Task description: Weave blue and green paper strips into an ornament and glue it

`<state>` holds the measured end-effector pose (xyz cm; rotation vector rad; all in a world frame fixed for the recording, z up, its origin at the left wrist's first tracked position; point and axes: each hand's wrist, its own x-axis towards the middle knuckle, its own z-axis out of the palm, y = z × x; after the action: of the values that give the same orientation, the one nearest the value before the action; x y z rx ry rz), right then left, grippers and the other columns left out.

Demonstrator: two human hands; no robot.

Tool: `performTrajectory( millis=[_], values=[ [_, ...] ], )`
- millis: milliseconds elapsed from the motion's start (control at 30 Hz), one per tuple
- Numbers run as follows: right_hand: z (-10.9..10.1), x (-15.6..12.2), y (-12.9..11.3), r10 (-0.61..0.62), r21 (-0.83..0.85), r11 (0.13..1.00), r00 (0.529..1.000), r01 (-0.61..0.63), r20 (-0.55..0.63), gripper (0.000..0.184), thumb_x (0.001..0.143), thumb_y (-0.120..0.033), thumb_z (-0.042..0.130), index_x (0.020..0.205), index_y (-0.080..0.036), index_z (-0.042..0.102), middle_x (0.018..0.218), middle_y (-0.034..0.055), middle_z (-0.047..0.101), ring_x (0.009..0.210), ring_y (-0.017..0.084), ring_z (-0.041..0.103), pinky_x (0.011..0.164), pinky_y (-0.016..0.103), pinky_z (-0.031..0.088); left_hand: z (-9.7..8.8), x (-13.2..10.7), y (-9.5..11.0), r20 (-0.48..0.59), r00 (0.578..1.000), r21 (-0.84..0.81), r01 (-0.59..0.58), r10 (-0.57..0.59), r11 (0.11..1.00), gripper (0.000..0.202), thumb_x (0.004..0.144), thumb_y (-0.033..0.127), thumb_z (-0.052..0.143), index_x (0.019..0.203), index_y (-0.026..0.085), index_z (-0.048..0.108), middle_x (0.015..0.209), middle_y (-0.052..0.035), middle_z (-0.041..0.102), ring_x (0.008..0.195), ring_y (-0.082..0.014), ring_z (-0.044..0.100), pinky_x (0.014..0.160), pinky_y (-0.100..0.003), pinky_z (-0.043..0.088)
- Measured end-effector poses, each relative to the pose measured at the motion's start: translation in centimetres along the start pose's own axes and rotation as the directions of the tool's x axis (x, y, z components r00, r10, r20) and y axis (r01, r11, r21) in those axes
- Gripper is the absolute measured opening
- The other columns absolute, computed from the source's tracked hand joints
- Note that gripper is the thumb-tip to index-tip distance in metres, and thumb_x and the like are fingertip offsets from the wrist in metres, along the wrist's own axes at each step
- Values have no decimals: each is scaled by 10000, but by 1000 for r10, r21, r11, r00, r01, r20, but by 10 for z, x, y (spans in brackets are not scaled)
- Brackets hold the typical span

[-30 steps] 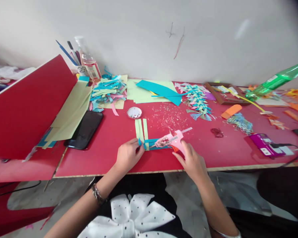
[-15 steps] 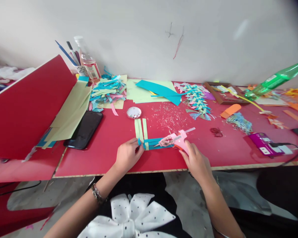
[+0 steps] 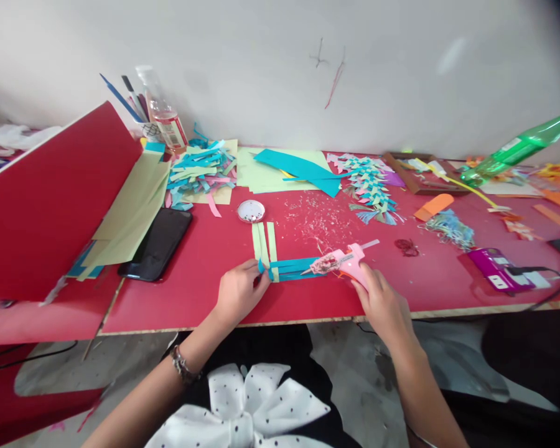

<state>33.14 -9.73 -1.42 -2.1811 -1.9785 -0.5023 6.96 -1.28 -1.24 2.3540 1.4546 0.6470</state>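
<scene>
My right hand [image 3: 383, 305] is wrapped round the handle of a pink glue gun [image 3: 338, 261], a glue stick poking out of its back end. The gun's nozzle points left, over blue paper strips [image 3: 289, 275] that lie sideways on the table. Pale green paper strips [image 3: 261, 239] run away from me and cross the blue ones at their left end. There my left hand [image 3: 240, 289] pinches the end of a blue strip with thumb and fingers. Just beyond the green strips sits a small round lid [image 3: 251, 211] with bits in it.
Small scraps [image 3: 315, 214] are scattered on the red table [image 3: 205, 286]. A black phone [image 3: 161, 242] and a slanted red board [image 3: 56, 205] are on the left. Cut strips [image 3: 200, 168] and a woven paper piece [image 3: 366, 180] lie at the back. A purple power strip [image 3: 497, 270] is at right.
My right hand has moved the glue gun to the right, drawing its nozzle away from the crossing of the strips. My left hand stays in place on the blue strip.
</scene>
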Motion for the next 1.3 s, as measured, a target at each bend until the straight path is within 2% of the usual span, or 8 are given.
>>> performTrajectory(
  millis=[733,967,1300],
  values=[
    [0,-5,27,60,-62,996,998,-60,11,353,857,-336,340,1146,-174,463,896,80,594,669,171,565,428,237,310,0,0,0,3,1000,-6,7,-7,1000,284,818,302,399,723,179,637,763,-26,634,580,-103,553,472,-191,322],
    [-4,-5,32,82,-100,992,996,-83,-16,372,856,-354,348,1146,-164,484,822,75,599,596,152,541,410,237,283,0,-1,0,-6,1000,-1,1,-1,1000,276,814,297,405,719,178,637,761,-24,642,575,-105,552,466,-189,315],
    [-6,-3,48,117,-66,991,993,-117,-8,380,850,-356,339,1142,-161,485,885,97,608,672,189,561,454,255,326,0,-1,1,-5,1000,-2,1,-1,1000,258,812,285,410,727,182,631,773,-18,649,583,-109,566,466,-190,315]
  ],
)
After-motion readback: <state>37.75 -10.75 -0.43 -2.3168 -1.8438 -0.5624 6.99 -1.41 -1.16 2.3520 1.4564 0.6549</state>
